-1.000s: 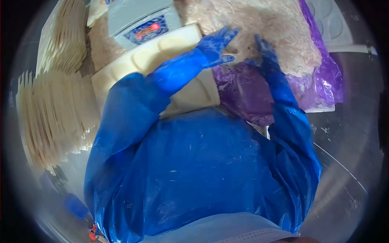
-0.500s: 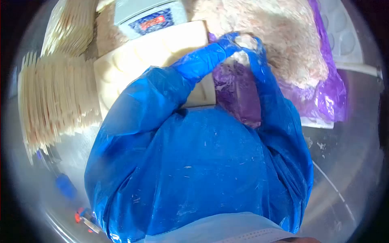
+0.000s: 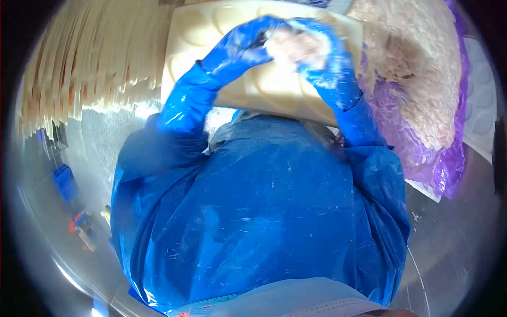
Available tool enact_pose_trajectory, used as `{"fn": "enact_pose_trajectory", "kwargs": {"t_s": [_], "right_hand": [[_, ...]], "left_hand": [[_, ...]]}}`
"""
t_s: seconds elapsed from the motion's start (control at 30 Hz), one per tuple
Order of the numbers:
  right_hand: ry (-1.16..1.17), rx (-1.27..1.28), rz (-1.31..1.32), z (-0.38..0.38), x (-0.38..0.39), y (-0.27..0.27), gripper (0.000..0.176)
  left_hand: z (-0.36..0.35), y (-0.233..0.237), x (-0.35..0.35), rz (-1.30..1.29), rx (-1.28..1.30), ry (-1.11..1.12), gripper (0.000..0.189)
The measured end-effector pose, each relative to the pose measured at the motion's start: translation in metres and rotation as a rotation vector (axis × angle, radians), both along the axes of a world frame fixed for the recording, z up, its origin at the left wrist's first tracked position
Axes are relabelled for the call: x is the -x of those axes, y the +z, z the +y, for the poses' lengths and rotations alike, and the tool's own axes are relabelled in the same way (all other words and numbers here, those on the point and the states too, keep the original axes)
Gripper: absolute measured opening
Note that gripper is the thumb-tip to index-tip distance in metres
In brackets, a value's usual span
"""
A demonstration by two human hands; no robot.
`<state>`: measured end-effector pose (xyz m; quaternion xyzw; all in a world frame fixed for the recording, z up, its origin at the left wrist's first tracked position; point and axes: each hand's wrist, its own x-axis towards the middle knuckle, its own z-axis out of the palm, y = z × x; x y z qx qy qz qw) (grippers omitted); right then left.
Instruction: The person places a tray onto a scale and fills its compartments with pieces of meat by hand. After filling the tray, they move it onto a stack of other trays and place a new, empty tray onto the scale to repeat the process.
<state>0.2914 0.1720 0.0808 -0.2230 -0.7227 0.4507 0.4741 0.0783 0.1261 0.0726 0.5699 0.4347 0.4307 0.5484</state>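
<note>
My left hand (image 3: 248,41), in a blue glove smeared with pale paste, meets my right hand over a cream tray. A lump of pale pink minced meat (image 3: 296,48) is pressed between them. My right hand (image 3: 330,63), gloved in blue, cups the lump from the right. Both hands and the lump are blurred by motion. Beneath them lies the cream tray (image 3: 243,94) with rounded hollows; my hands and arms hide part of it.
To the right a large heap of minced meat (image 3: 428,68) lies on purple plastic film (image 3: 449,169). Thin pale strips (image 3: 100,58) are stacked at the left. A pale tray with round hollows (image 3: 480,90) sits at the far right. Small blue and red items (image 3: 64,182) appear lower left.
Both hands have moved left from the edge of the meat heap to above the cream tray, carrying the lump of minced meat. The view has shifted too.
</note>
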Motion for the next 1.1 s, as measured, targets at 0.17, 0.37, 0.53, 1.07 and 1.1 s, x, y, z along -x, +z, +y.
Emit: {"fn": "enact_pose_trajectory", "kwargs": {"t_s": [0.17,0.37,0.53,1.07,1.1], "right_hand": [[0.089,0.339,-0.420,0.006,-0.007,-0.061,0.038],[-0.008,-0.201,-0.851,-0.009,0.015,-0.067,0.015],[-0.197,0.190,-0.579,0.006,-0.030,-0.081,0.016],[-0.429,-0.498,-0.788,0.048,-0.034,-0.119,0.025],[-0.330,-0.317,-0.847,0.041,-0.027,-0.093,0.026]], "left_hand": [[-0.070,-0.044,0.081,0.661,-0.188,0.223,0.036],[-0.061,-0.079,0.046,0.930,-0.544,0.211,0.033],[-0.031,-0.072,0.058,0.905,-0.519,0.263,0.023],[0.085,-0.096,-0.024,0.538,0.032,-0.163,0.036],[0.084,-0.093,-0.030,0.619,-0.017,-0.175,0.035]]}}
